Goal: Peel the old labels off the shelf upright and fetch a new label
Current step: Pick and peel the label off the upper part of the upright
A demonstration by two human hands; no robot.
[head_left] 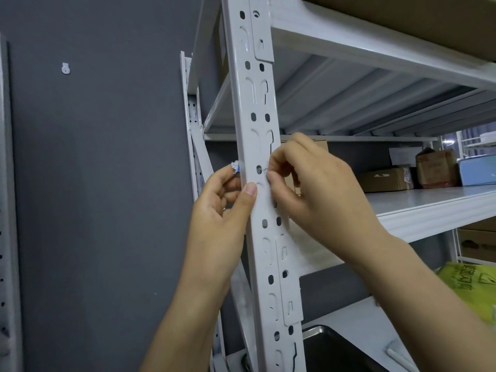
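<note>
The white slotted shelf upright [256, 108] runs from top to bottom through the middle of the view. My left hand [222, 213] wraps its left edge, thumb pressed on the front face, and holds crumpled white-and-blue label scraps [235, 166] in its fingers behind the post. My right hand [308, 189] is at the upright's right edge, thumb and forefinger pinched together at a thin remnant beside a slot hole [259, 169]. What the pinch holds is too small to make out.
A dark grey wall [107, 183] with a small white hook [65, 68] lies left. Cardboard boxes [386, 178] stand on the middle shelf [429, 205] at right. A yellow-green bag [472, 285] and a dark metal tray [330, 350] lie on the lower shelf.
</note>
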